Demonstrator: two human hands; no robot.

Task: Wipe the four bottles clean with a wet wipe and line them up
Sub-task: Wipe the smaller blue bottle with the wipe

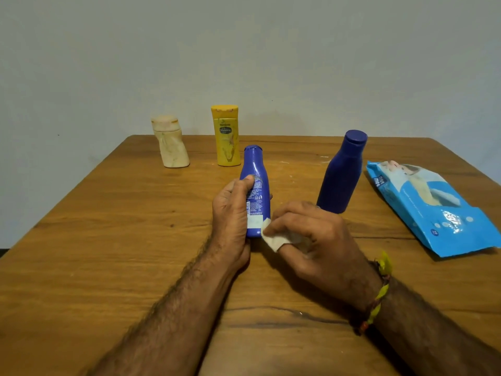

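Observation:
My left hand [231, 213] grips a blue bottle [256, 180] with a printed label at the table's middle, thumb on its front. My right hand [311, 237] pinches a folded white wet wipe [276, 237] against the bottle's lower right side. A second, darker blue bottle [343, 172] stands upright to the right. A yellow bottle [227, 137] and a cream bottle [170, 142] stand upright farther back, the cream one at the far left.
A blue pack of wet wipes [431, 207] lies flat near the right edge of the wooden table [108, 240]. A bare wall rises behind the table's far edge. A yellow thread band sits on my right wrist.

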